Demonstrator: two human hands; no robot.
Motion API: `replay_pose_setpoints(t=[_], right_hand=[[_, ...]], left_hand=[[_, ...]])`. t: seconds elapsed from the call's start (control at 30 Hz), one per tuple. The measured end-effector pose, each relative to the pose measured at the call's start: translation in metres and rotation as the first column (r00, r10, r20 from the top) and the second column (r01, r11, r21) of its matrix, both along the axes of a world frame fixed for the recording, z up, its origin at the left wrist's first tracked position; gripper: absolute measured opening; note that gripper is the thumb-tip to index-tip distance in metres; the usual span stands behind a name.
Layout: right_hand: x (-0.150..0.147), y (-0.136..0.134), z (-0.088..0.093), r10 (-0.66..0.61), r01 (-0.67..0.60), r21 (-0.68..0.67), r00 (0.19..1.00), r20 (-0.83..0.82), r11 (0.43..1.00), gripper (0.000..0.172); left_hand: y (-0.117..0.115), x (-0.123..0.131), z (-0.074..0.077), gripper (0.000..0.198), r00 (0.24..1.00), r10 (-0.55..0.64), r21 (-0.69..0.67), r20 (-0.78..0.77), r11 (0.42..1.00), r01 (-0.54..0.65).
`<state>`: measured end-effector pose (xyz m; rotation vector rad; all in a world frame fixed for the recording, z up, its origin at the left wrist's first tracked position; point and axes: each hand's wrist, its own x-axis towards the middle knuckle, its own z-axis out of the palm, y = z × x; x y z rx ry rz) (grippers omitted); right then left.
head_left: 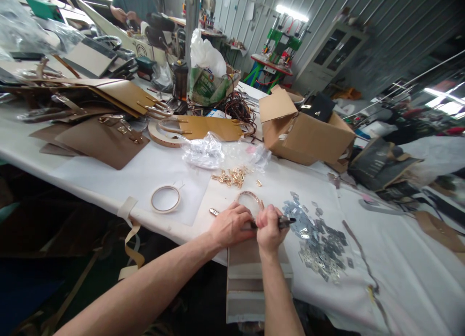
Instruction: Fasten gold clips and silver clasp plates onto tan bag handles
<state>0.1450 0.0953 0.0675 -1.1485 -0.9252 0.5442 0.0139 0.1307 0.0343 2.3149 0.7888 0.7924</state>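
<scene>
Right hand clenched on dark tool above leather piece at table edge

The grey-beige leather piece (pixel 245 272) lies beneath both hands, its lower part hanging over the near edge of the white table (pixel 196 232). The right hand (pixel 271 229) is clenched around a dark tool (pixel 287 221); one end projects beyond the fist, to the right. The left hand (pixel 234 224) rests just beside it, fingers bent down over the upper part of the leather piece; whether they grip it or only press, I cannot tell. Their tips are partly hidden.

Just beyond the fingers stands a curved handle (pixel 250 195). Right of the right hand lies a spread of flat metal plates (pixel 323 241); left of the left hand, a tape roll (pixel 166 199) lies flat. Farther in, gold-coloured fittings (pixel 234 177) lie in a loose heap before crumpled clear plastic (pixel 205 152). Behind are brown panels (pixel 103 139) at left and an open cardboard box (pixel 305 139) at right. At the far left, a co-worker (pixel 136 6) is partly visible.
</scene>
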Motion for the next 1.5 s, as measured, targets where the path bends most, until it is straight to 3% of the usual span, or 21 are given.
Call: replay_pose_setpoints(t=[0.07,0.17,0.3,0.53,0.7,0.9,0.97,1.07,1.17,1.23,1.33,1.4,1.5], right_hand=[[0.006,0.004,0.015,0.017,-0.007,0.058,0.985,-0.174,0.998,0.051],[0.013,0.011,0.029,0.075,-0.068,0.040,0.967,-0.245,0.997,0.053],[0.011,0.024,0.024,0.169,-0.182,-0.061,0.970,-0.177,0.981,0.053],[0.004,0.019,0.001,0.205,-0.190,-0.166,0.975,0.083,0.968,0.051],[0.003,0.002,-0.001,0.146,-0.140,-0.068,0.985,0.097,0.988,0.050],[0.005,-0.003,0.032,0.237,-0.220,0.192,0.969,-0.075,0.957,0.049],[0.003,-0.003,0.028,0.201,-0.191,0.191,0.979,-0.038,0.963,0.048],[0.000,-0.004,0.005,0.122,-0.123,0.034,0.992,0.032,0.992,0.049],[0.001,-0.008,-0.008,0.081,-0.081,0.014,0.997,-0.013,0.997,0.049],[0.005,-0.014,0.001,0.053,-0.044,0.093,0.994,-0.092,0.995,0.048],[0.016,-0.026,0.030,-0.009,0.050,0.208,0.981,-0.195,0.977,0.043],[0.020,-0.036,0.048,-0.064,0.113,0.212,0.972,-0.225,0.971,0.038],[0.013,-0.046,0.056,-0.085,0.127,0.148,0.961,-0.264,0.981,0.039]], left_hand=[[0.000,0.000,0.001,0.047,1.000,0.017,-0.013,0.006,1.000,-0.017],[0.000,-0.001,0.002,0.053,1.000,0.010,-0.018,0.008,1.000,-0.009],[0.000,0.000,0.001,0.041,1.000,0.014,-0.003,-0.011,1.000,-0.014],[0.002,0.003,-0.002,0.030,0.999,-0.001,0.014,-0.034,1.000,0.002],[0.003,0.003,-0.003,0.025,0.999,-0.028,0.047,-0.044,0.998,0.030],[0.002,0.002,-0.002,0.045,1.000,0.003,0.039,-0.023,0.999,-0.002],[0.002,0.002,-0.002,0.041,1.000,0.003,0.040,-0.018,0.999,-0.002],[0.001,0.003,-0.002,0.028,1.000,0.001,0.050,-0.007,0.999,-0.001],[0.001,0.005,-0.003,0.032,1.000,0.000,0.047,0.003,0.999,0.000],[0.002,0.003,-0.003,0.040,1.000,0.001,0.035,0.002,0.999,-0.001],[-0.001,-0.008,0.001,0.067,1.000,0.002,0.029,-0.004,1.000,-0.002],[-0.006,-0.021,0.004,0.081,1.000,0.006,0.040,0.000,0.999,-0.006],[-0.015,-0.044,0.009,0.079,0.999,0.036,0.048,-0.001,0.998,-0.036]])
